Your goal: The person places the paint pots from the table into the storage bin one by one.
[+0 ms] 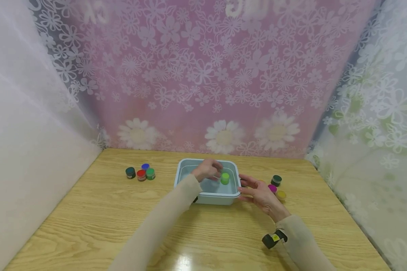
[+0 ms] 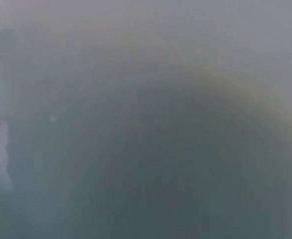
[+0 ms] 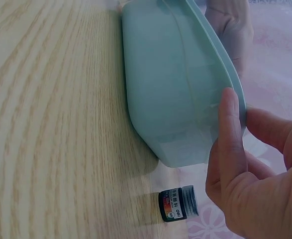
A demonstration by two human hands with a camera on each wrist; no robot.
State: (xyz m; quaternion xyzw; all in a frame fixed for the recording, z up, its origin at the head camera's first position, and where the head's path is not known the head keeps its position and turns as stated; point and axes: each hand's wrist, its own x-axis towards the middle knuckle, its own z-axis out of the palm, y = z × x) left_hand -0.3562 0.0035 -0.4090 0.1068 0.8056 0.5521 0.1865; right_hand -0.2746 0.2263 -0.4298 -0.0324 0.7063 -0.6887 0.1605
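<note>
A pale blue-green plastic basin (image 1: 213,199) sits on the table, with a light green paint jar (image 1: 225,178) standing inside it toward the right. My left hand (image 1: 207,169) reaches into the basin, its loosely bent fingers just left of the jar and apparently apart from it. At the basin's right end, my right hand (image 1: 262,195) pinches the rim. The right wrist view shows its thumb and fingers (image 3: 230,134) on opposite sides of that rim. Only a grey-green blur fills the left wrist view.
Left of the basin stand dark teal (image 1: 130,172), blue (image 1: 145,166), red (image 1: 141,175) and green (image 1: 150,174) jars. Behind my right hand are dark green (image 1: 276,180), magenta (image 1: 272,188) and yellow (image 1: 281,195) jars. Flowered curtains (image 1: 203,75) border the wooden table (image 1: 224,233).
</note>
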